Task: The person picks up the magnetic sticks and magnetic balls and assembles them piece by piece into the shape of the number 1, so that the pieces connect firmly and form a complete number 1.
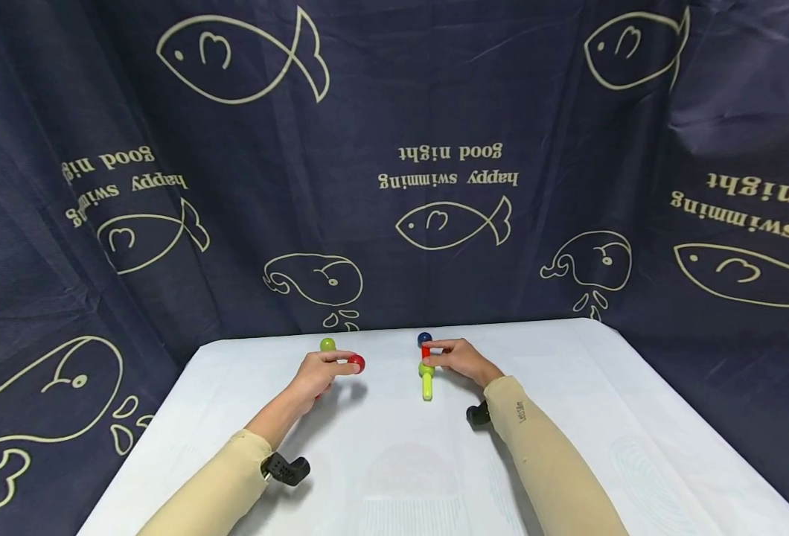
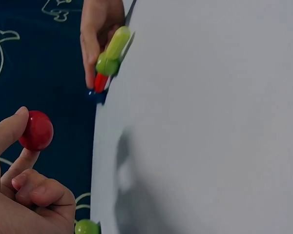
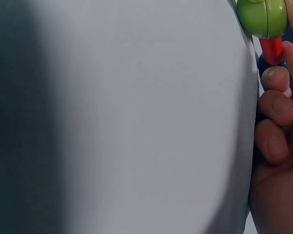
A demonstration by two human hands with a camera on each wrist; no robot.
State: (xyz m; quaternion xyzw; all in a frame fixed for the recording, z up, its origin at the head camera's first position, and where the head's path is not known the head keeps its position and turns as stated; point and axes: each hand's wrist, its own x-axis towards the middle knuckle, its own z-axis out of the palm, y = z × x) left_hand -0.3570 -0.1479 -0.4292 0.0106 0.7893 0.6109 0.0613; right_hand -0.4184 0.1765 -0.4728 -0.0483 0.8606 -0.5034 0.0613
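My left hand point(image 1: 315, 374) pinches a red ball point(image 1: 357, 363) between thumb and finger, held above the table in the left wrist view. Just beyond that hand is a green ball point(image 1: 327, 345), and a small red bit shows under the palm. My right hand point(image 1: 463, 359) grips a short red rod point(image 1: 426, 353), which lies in line between a dark blue ball point(image 1: 424, 339) and a second green ball point(image 1: 426, 368). A yellow-green rod point(image 1: 427, 387) extends from that green ball toward me. Fingers partly cover the red rod point(image 3: 271, 50) in the right wrist view.
A white cloth covers the table point(image 1: 408, 454). Behind its far edge hangs a dark blue curtain point(image 1: 368, 134) printed with fish and lettering. Each wrist carries a black device, the left one point(image 1: 286, 470) and the right one point(image 1: 478, 415).
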